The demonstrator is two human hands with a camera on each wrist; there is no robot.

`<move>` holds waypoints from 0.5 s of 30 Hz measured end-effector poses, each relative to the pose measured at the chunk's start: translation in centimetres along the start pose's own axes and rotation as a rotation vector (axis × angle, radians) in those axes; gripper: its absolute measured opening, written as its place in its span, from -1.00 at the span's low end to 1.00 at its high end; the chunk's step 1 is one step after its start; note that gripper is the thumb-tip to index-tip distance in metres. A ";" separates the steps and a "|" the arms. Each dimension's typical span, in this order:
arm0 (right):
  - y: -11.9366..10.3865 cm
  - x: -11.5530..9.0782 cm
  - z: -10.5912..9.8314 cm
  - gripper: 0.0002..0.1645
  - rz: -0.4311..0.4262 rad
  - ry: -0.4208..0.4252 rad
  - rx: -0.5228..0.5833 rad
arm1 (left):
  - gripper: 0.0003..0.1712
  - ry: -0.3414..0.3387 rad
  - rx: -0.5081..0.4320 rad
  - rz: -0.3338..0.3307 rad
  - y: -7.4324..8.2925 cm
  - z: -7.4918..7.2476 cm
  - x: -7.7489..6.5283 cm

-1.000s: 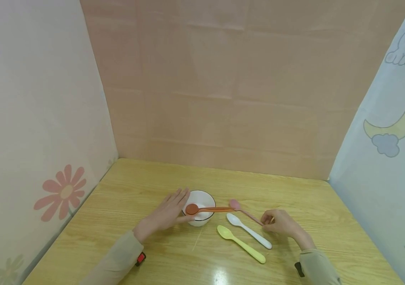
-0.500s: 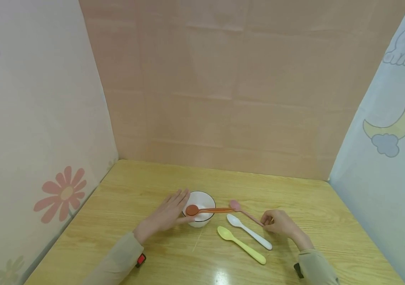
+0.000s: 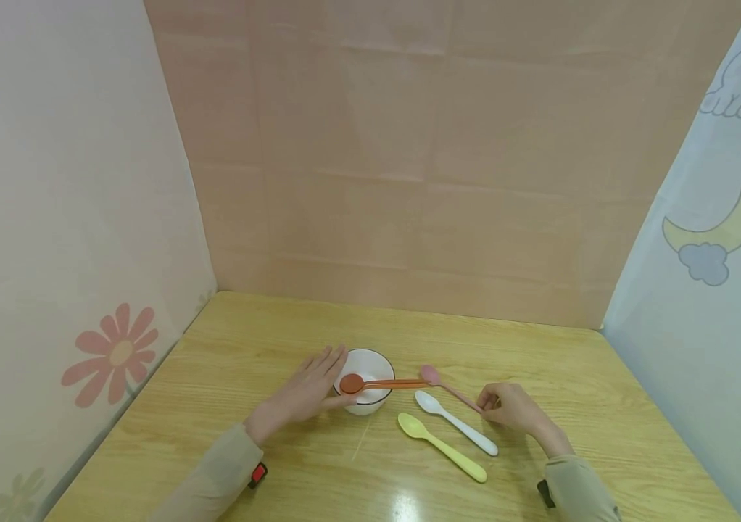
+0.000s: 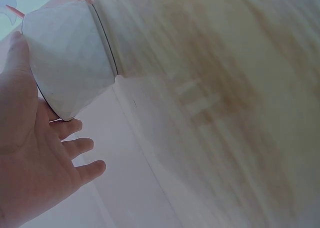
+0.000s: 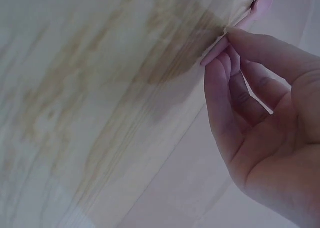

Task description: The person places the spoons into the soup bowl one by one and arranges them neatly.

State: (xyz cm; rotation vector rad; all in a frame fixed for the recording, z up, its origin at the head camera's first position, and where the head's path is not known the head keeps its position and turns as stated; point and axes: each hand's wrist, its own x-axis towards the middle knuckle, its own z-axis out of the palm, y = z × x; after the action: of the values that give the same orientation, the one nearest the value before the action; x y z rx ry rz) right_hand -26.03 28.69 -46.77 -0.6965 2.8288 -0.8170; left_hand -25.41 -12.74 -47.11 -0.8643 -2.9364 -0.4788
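A white bowl [image 3: 362,409] with a dark rim stands on the wooden table. My left hand [image 3: 301,391] rests against its left side, fingers straight at the back and thumb along the front rim. In the left wrist view, thumb and palm flank the bowl [image 4: 70,52], with the other fingers spread. Across the bowl's top lies an orange-red spoon [image 3: 352,383], with a second orange strip beside its handle, both pointing right. My right hand [image 3: 514,407] pinches the handle end of a pink spoon [image 3: 455,394] between thumb and fingertips. The pink spoon's head [image 5: 262,5] points away from the palm.
Between the hands, a white spoon [image 3: 462,428] and a yellow spoon [image 3: 445,451] lie slanted on the table [image 3: 266,319]. A plain peach backdrop [image 3: 377,159] closes off the rear. Printed panels stand at the left [image 3: 70,217] and right [image 3: 703,348].
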 end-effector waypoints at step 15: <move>-0.3 -0.1 -0.3 -0.92 -0.008 0.000 -0.016 | 0.07 0.002 -0.008 -0.002 0.1 -0.1 0.0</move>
State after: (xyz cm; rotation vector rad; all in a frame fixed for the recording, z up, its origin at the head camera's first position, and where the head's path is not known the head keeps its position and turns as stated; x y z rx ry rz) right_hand -25.91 28.63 -46.31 -0.7112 2.8372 -0.7959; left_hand -25.35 -12.69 -47.03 -0.8607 -2.9361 -0.4913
